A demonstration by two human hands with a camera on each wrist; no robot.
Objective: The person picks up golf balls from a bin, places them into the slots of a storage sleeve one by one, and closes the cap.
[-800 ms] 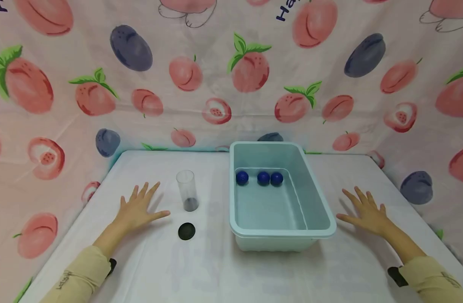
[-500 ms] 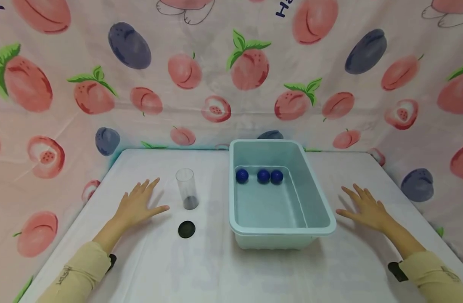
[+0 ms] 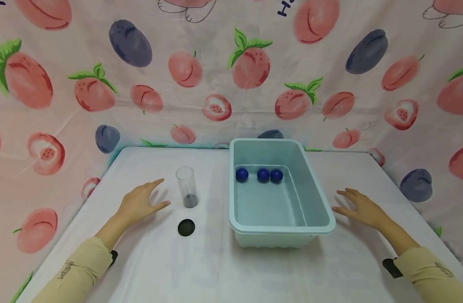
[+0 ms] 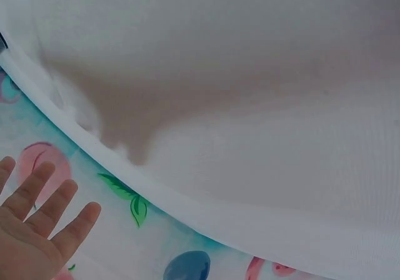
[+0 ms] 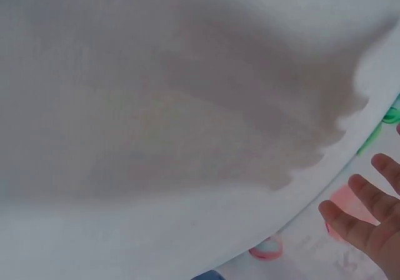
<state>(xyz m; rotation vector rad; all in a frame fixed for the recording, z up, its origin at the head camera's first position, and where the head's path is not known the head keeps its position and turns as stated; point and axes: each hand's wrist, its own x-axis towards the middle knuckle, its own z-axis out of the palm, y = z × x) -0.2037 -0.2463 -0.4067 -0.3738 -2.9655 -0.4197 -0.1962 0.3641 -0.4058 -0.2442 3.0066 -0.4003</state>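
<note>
A clear plastic tube (image 3: 187,187) stands upright on the white table (image 3: 208,269), dark at its bottom. A black round lid (image 3: 186,227) lies flat in front of it. My left hand (image 3: 140,203) hovers just left of the tube with fingers straight and holds nothing; it also shows in the left wrist view as the left hand (image 4: 34,230). A pale blue tub (image 3: 318,202) holds three blue balls (image 3: 263,175) along its far wall. My right hand (image 3: 358,207) is raised right of the tub, fingers relaxed and empty, and appears as the right hand (image 5: 369,214).
Fruit-print cloth walls (image 3: 231,71) close the table in at the back and both sides. The table's far edge (image 3: 170,148) runs behind the tub. Bare tabletop lies in front of the tub and lid.
Both hands have lifted off the table and turned slightly inward, the left towards the tube, the right towards the tub. The tube, lid, tub and balls have not moved.
</note>
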